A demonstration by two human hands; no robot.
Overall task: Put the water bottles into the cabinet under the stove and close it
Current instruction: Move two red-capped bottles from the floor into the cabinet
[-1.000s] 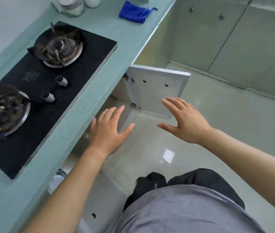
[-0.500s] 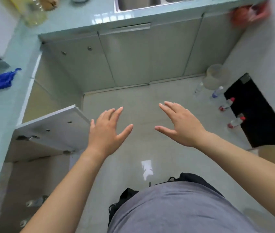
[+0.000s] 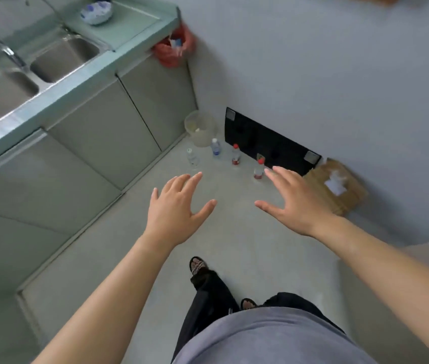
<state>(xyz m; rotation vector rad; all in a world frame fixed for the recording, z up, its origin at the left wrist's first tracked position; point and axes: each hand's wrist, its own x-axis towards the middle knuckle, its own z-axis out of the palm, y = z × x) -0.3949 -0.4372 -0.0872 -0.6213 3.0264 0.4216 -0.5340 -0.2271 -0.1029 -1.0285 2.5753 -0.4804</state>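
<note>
Bottles (image 3: 235, 155) were brought closer in view, seen at twelve o'clock; left hand (image 3: 179, 211) and right hand (image 3: 297, 203) were held spread, empty. Labels (image 3: 216, 151) were too blurred to be read.

The single view came from a wide-angle camera worn on the person's head, tipped steeply forward and down so that the floor (image 3: 234, 245) filled the middle of the frame. Nearest the lens, along the bottom edge, sat the wearer's own grey shirt (image 3: 260, 337) and a sandalled foot (image 3: 197, 266), with both forearms running up from the lower corners to the left hand (image 3: 179, 208) and right hand (image 3: 297, 203) at mid-frame. Farther off, small beyond the fingertips, stood the water bottles (image 3: 235, 155) by the wall (image 3: 339, 74). The sink (image 3: 61, 59) slanted across the upper left — the camera faced the room's corner.
</note>
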